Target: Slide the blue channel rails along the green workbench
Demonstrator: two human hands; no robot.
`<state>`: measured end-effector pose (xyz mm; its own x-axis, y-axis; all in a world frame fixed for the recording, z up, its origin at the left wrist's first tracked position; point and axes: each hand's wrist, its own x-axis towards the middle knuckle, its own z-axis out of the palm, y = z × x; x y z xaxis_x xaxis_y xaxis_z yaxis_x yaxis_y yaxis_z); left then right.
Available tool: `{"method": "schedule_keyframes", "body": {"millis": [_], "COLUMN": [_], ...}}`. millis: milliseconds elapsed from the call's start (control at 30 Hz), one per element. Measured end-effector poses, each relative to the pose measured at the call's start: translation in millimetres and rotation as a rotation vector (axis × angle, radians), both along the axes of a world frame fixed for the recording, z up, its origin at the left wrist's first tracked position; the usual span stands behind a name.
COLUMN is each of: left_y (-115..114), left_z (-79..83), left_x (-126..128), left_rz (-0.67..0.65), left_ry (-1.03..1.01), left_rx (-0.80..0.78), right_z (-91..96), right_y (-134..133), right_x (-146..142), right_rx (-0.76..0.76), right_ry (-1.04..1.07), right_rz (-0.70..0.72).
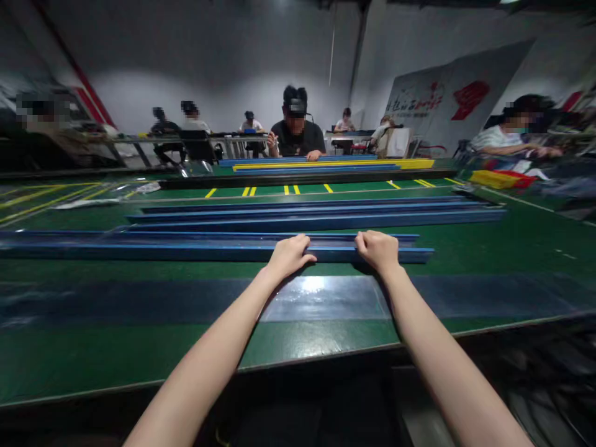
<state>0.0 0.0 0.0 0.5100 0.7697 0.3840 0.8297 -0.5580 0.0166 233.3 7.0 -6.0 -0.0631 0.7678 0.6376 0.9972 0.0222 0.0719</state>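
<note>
Length is what governs handling here: the blue rail lies flat on the green desk, runs out of view at the left and reaches across to a square-cut end at the right, with a twin rail just behind it. It looks like a thin, hollow profile, so probably light for its span and stiff enough to keep its line, yet likely to sag or whip at the far ends if lifted from one point. Its painted faces look smooth and may be slippery. The left hand sits on it right of the middle of the picture, its grip closed on the rail with fingers hooked over the top edge and the thumb along the near face. The right hand is near it on the same rail, its grip holding in the same way, not far from the right end. Two holds set apart like this, over the top edge, seem the sound place to take it, though both sit toward one end. A dark glossy film lies on the desk between the rail and the near edge, and more blue rails lie farther back.
</note>
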Motion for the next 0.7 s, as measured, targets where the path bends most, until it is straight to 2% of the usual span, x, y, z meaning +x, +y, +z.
{"method": "schedule_keyframes", "body": {"millis": [333, 700], "left_y": [0, -1], "left_z": [2.2, 5.2], "left_x": [1, 2], "left_rz": [-0.013, -0.036], "left_ry": [-0.003, -0.005], "left_rx": [-0.004, -0.015], "right_z": [-1.9, -6.4], "right_y": [-1, 2], "right_x": [-29, -30], "right_rx": [0.128, 0.086], "right_ry": [-0.111, -0.117], "right_rz": [0.290, 0.321]}}
